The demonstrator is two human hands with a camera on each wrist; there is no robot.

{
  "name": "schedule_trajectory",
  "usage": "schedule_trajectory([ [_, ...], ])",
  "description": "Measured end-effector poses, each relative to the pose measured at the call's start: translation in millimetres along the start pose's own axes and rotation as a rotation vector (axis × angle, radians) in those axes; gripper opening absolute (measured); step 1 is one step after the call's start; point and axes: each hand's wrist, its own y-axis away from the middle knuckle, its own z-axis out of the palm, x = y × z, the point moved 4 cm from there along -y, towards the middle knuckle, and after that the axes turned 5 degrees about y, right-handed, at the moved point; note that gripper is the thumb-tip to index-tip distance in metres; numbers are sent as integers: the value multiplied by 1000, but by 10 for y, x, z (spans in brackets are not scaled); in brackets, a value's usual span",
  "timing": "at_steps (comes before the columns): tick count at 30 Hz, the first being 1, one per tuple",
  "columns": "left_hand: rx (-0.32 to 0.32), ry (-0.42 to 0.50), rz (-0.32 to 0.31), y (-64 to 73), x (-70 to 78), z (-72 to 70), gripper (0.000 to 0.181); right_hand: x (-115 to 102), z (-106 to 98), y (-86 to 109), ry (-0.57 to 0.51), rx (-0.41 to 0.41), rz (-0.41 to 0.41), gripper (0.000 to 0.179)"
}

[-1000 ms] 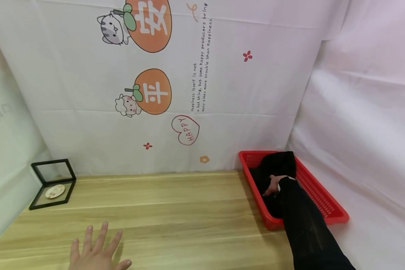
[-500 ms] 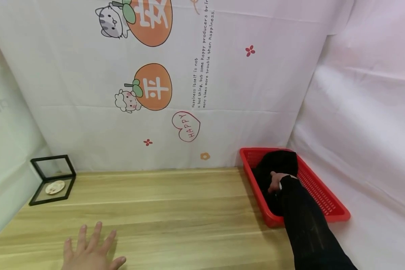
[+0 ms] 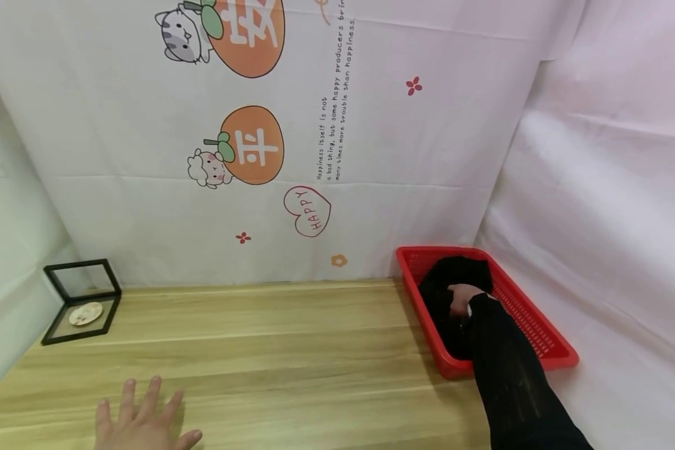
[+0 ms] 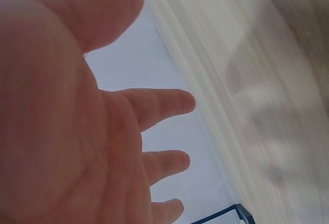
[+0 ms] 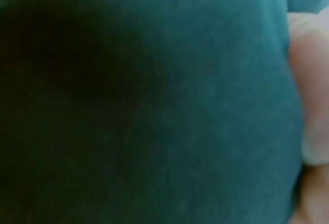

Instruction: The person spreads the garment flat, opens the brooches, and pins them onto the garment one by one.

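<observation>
My right hand (image 3: pixel 464 299) reaches into a red plastic basket (image 3: pixel 559 359) and grips a piece of black cloth (image 3: pixel 458 270) heaped inside. In the right wrist view the dark cloth (image 5: pixel 221 106) fills most of the picture, and bent fingers (image 5: pixel 316 90) show at its right edge. Part of that hand's grip is hidden by the cloth and the sleeve. My left hand (image 3: pixel 137 428), holding nothing, is spread over the wooden table near its front. The left wrist view shows its palm (image 4: pixel 61 116), with the thumb and fingers held apart.
At the far left stands a black-edged folding frame (image 3: pixel 92 294) with a small pale round disc (image 3: pixel 86 314) in its lower half. A printed white cloth (image 3: pixel 371 212) hangs behind the wooden table (image 3: pixel 292 350); more white cloth (image 3: pixel 596 219) borders the basket's right side.
My right hand's thumb and fingers have drawn in on the black cloth, whose top has sunk slightly. The left hand has shifted a little to the left, still spread.
</observation>
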Motion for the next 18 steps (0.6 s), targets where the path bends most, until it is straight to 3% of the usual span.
schedule_trajectory([
  [6,-37,7,-18,5,-10,-57,103,149,-69,72,-104,73,21,54],
  [10,-22,3,-17,20,-27,-83,103,241,-115,115,-156,122,27,51],
  [18,-34,10,-2,-4,-18,-54,103,417,-370,167,-151,293,67,43],
])
